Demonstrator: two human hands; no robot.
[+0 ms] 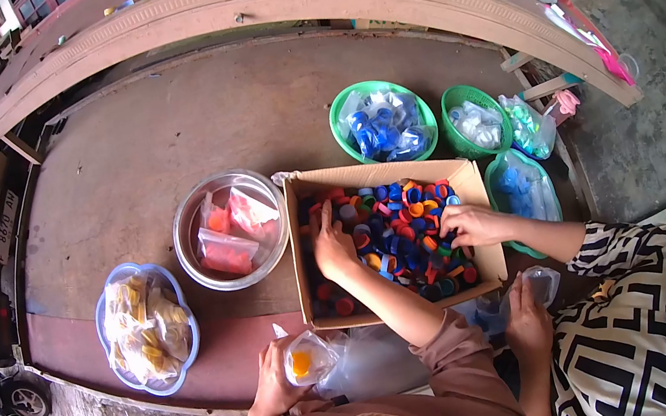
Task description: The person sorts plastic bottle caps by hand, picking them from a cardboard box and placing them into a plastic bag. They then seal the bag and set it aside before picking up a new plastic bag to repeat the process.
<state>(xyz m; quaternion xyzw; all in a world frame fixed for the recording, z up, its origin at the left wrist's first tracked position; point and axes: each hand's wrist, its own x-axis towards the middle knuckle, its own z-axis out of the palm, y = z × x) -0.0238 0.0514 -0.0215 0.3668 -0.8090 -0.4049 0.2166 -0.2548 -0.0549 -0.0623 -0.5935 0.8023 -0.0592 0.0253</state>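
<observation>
A cardboard box (pixel 379 166) holds many loose plastic bottle caps (pixel 405 213), mostly blue, red and orange. My right hand (pixel 332 245) reaches into its left side, with the index finger stretched out among the caps; nothing shows in its grip. In front of the box, my left hand (pixel 271 381) closes on a clear plastic bag (pixel 313 358) with orange-yellow caps inside. A co-worker's hand (pixel 473 226) in a patterned sleeve reaches into the right of the box. Their other hand (pixel 528 314) holds a clear plastic bag (pixel 543 285).
A metal bowl (pixel 190 264) with bags of red caps stands left of the box. Further left is a lilac basin (pixel 188 345) with bagged yellow caps. Behind and right are a green basket (pixel 337 131), another green basket (pixel 456 135) and a teal basin (pixel 554 209), all holding bags.
</observation>
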